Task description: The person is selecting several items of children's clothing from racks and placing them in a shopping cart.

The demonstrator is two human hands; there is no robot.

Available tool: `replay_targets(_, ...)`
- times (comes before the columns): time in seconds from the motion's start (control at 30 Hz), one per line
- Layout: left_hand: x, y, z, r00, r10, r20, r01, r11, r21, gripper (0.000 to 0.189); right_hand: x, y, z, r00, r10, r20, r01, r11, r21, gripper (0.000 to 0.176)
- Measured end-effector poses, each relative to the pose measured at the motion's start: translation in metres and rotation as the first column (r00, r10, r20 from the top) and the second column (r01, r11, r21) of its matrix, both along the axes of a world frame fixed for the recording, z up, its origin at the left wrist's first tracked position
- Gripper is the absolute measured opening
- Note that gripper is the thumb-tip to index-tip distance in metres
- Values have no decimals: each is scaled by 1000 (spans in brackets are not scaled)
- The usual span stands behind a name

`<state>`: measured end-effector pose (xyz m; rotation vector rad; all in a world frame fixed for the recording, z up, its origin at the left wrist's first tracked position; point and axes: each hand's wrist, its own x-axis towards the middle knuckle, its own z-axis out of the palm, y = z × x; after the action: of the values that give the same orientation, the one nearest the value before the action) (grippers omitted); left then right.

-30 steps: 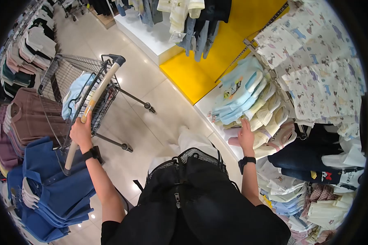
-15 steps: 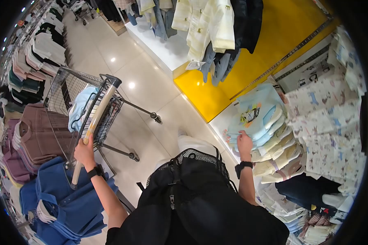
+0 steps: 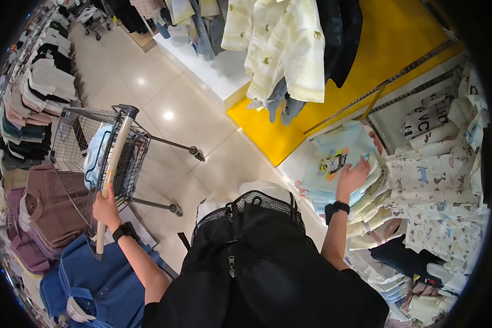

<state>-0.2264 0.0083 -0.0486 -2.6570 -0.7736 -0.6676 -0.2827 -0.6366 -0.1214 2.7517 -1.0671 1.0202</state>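
My left hand (image 3: 107,209) is wrapped round the pale handle (image 3: 115,156) of a wire shopping cart (image 3: 134,158). Light blue clothing (image 3: 97,156) lies inside the cart. On my right, my right hand (image 3: 355,177) touches the front of a light blue T-shirt (image 3: 325,147) with a colourful print. Its fingers are extended and apart over the fabric. This shirt hangs foremost in a row of blue and pale yellow garments (image 3: 361,213). Beyond its far edge is a pinkish shape (image 3: 376,142) I cannot make out.
A black bag (image 3: 246,235) hangs against my front. Blue shirts (image 3: 106,279) and brown tops (image 3: 52,202) hang at left. Ahead are a yellow platform (image 3: 268,131) and a hanging pale yellow patterned shirt (image 3: 279,49). White printed garments (image 3: 437,186) hang at right. Tiled floor (image 3: 169,87) runs ahead.
My right hand has moved from the shirt's near lower edge further right across its front, and its fingers have spread. My left hand still holds the cart handle. The view has shifted slightly.
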Motion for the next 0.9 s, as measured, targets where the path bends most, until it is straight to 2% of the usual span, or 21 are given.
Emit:
replay_targets(0.03, 5, 3, 0, 1000, -11, -3, 11, 1000, 12, 58, -10, 1, -1, 1000, -11, -7, 11, 1000, 1, 40)
replay_targets(0.1, 14, 6, 3, 1000, -9, -28, 8, 1000, -16, 59, -29, 4, -5, 968, -224, -112, 227, 974, 10, 42)
replay_targets(0.13, 20, 7, 4, 999, 6, -43, -8, 999, -47, 59, -33, 5, -11, 965, -236, -114, 239, 971, 8, 42)
replay_targets(0.2, 29, 13, 0, 999, -21, -33, 20, 999, -39, 60, -44, 9, -25, 913, -10, -408, 62, 992, 114, 41)
replay_targets(0.23, 33, 16, -1, 999, -31, -15, 31, 999, -30, 61, -47, 13, -29, 870, 83, -485, 34, 973, 227, 37)
replay_targets(0.27, 37, 19, -1, 999, -44, -15, 43, 999, -27, 61, -49, 16, -31, 871, 73, -485, 47, 972, 230, 37)
replay_targets(0.33, 43, 20, 1, 998, -55, -14, 54, 997, -49, 62, -51, 25, -30, 894, 193, -404, -124, 974, 191, 32)
replay_targets(0.37, 46, 20, 4, 997, -30, -70, 23, 996, -91, 63, -55, 29, -26, 908, 211, -361, -158, 972, 173, 32)
replay_targets(0.4, 49, 20, 4, 997, -41, -71, 35, 995, -91, 63, -60, 34, -22, 910, 201, -362, -146, 974, 173, 32)
replay_targets(0.47, 52, 24, 6, 996, -78, -37, 73, 989, -126, 65, -73, 46, -15, 960, 161, -231, -96, 959, 268, 33)
replay_targets(0.53, 55, 27, 6, 994, -109, -32, 103, 985, -136, 66, -98, 60, -18, 967, 103, -234, -28, 953, 303, 33)
replay_targets(0.6, 57, 32, 5, 988, -151, -30, 145, 978, -148, 66, -140, 65, -46, 961, 140, -239, -9, 879, 478, 32)
replay_targets(0.67, 58, 33, 4, 986, -136, -95, 119, 979, -163, 67, -192, 82, -68, 943, 97, -317, 76, 867, 492, 31)
replay_targets(0.73, 57, 33, 4, 979, -184, -88, 173, 977, -124, 67, -240, 116, -77, 896, 73, -438, 238, 753, 613, 26)
replay_targets(0.87, 53, 37, -5, 963, -270, 17, 271, 962, -38, 69, -368, 183, -135, 880, 9, -475, 340, 687, 643, 20)
replay_targets(0.9, 46, 35, -9, 960, -281, -10, 280, 959, -31, 70, -428, 194, -164, 849, 61, -524, 301, 760, 576, 18)
